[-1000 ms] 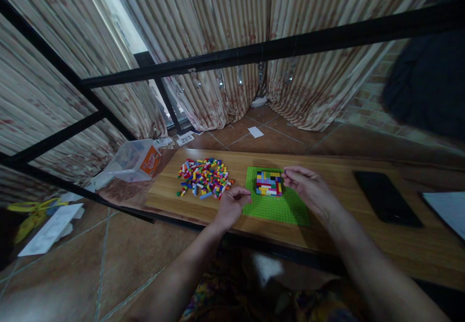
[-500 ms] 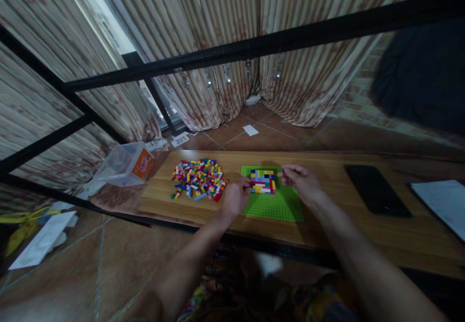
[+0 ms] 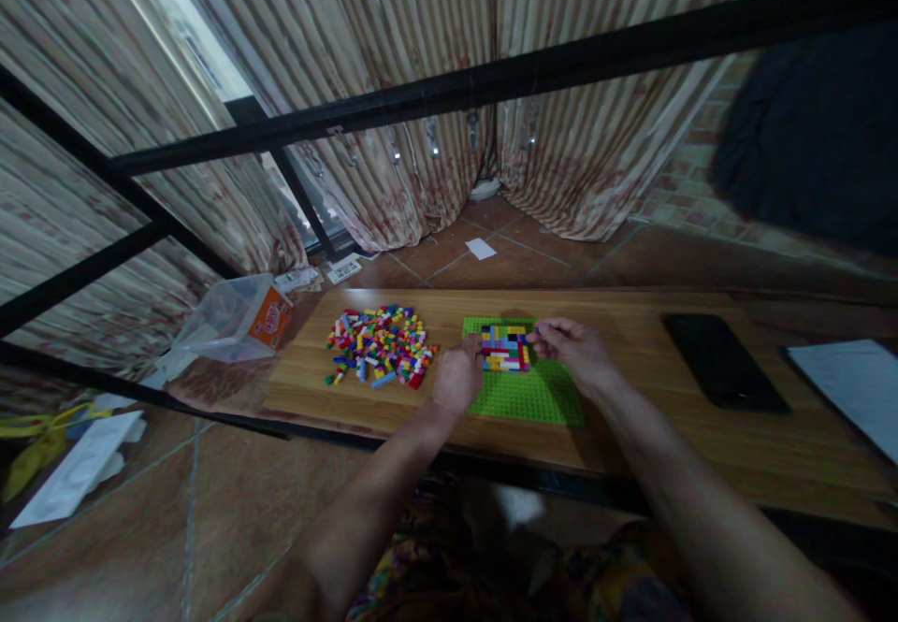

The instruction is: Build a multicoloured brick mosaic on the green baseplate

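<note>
A flat build of multicoloured toy bricks point(image 3: 506, 353) sits on the upper part of a green studded baseplate point(image 3: 526, 399). My left hand point(image 3: 457, 377) is closed at the build's left edge, its fingertips against or just above the bricks; whatever they hold, if anything, is hidden. My right hand point(image 3: 572, 349) pinches at the build's upper right corner, thumb and forefinger together. A small dark brick showed in that pinch a moment ago; the fingers now mostly cover it. Left of the baseplate spreads a pile of loose toy bricks point(image 3: 383, 343) in many colours.
A black phone-like slab point(image 3: 722, 362) and white paper point(image 3: 848, 388) lie on the right of the wooden table point(image 3: 631, 323). A clear plastic box point(image 3: 231, 318) with an orange label stands beyond the left end. A black metal bar point(image 3: 421, 98) crosses in front of the curtains.
My right hand has moved slightly left, bringing its fingertips to the build's right edge. My left hand stays at the left edge. The whole view has shifted a little.
</note>
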Demonstrator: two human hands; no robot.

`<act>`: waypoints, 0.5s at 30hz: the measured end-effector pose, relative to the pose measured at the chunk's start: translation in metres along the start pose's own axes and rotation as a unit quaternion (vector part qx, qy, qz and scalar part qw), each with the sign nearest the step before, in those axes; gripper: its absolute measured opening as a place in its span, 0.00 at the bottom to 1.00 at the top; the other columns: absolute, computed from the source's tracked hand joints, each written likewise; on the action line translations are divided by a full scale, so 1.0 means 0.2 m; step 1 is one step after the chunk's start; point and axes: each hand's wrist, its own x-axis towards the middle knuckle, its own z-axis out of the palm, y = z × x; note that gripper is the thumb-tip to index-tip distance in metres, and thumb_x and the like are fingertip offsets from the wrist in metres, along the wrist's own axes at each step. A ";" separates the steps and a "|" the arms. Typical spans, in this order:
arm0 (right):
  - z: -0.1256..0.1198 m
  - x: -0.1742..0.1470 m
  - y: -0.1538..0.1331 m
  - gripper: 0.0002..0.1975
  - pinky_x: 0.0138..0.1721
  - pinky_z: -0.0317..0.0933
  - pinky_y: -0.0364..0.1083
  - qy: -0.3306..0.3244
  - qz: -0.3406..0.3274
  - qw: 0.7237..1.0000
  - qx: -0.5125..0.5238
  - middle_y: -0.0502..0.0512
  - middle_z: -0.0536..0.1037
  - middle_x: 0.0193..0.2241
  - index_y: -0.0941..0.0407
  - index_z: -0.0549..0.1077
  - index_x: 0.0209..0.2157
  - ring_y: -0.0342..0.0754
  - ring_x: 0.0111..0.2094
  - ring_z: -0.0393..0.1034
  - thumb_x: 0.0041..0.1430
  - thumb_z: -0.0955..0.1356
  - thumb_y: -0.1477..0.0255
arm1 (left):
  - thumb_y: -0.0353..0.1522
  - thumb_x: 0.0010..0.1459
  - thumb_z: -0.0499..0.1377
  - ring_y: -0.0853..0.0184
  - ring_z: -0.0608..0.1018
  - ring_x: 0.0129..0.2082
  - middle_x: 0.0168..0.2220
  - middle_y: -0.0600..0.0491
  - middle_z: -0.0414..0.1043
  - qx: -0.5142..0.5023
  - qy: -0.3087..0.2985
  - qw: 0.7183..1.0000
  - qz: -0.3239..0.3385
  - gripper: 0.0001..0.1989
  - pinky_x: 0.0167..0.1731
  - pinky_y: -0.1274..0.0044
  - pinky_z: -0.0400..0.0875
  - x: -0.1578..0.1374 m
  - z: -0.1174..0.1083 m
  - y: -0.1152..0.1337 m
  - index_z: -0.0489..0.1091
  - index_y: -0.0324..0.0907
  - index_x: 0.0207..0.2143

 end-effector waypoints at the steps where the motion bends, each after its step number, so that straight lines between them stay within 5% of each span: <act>1: 0.00 0.00 0.00 0.22 0.24 0.64 0.42 -0.001 0.001 1.000 -0.002 0.51 0.79 0.24 0.54 0.74 0.27 0.41 0.21 0.68 0.35 0.77 0.54 | 0.25 0.59 0.53 0.65 0.79 0.42 0.43 0.48 0.78 0.001 0.005 1.000 0.007 0.16 0.46 0.76 0.71 0.00 0.00 0.01 0.68 0.42 0.49; 15: 0.03 0.00 0.01 0.10 0.26 0.65 0.41 0.001 0.036 0.999 -0.029 0.51 0.79 0.24 0.56 0.75 0.29 0.40 0.22 0.69 0.47 0.74 0.65 | 0.26 0.62 0.49 0.64 0.80 0.38 0.39 0.49 0.78 0.085 0.002 0.996 0.023 0.16 0.42 0.75 0.71 -0.02 -0.02 0.04 0.69 0.42 0.49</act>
